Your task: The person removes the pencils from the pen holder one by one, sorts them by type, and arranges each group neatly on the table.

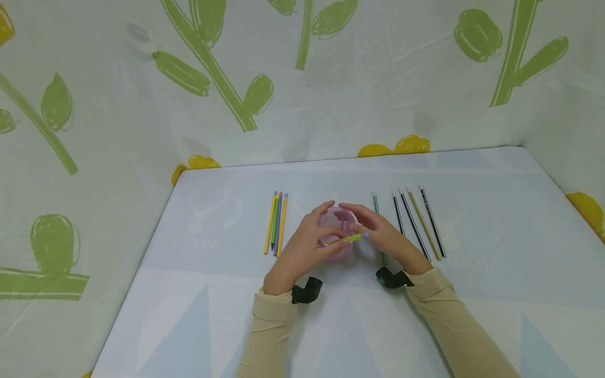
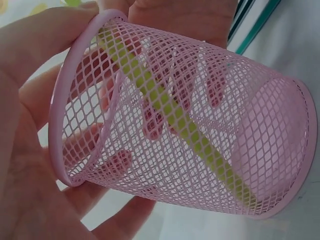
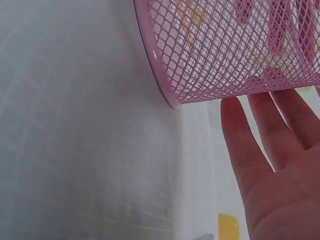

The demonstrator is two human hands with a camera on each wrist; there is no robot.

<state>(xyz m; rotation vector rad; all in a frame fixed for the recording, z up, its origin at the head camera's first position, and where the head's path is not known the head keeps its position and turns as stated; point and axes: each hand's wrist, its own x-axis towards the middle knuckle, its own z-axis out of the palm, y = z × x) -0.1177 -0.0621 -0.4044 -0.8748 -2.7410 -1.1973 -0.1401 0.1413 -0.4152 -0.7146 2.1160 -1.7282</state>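
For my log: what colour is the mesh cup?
Pink mesh cup, clearest in the left wrist view.

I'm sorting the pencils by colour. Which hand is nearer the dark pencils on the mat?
The right. The right hand lies just beside the dark pencils, over the nearest one. The left hand sits across the pink cup, closer to the bright pencils.

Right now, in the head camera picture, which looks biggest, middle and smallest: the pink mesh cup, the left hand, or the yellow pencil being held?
1. left hand
2. pink mesh cup, partly hidden by both hands, so unsure
3. yellow pencil
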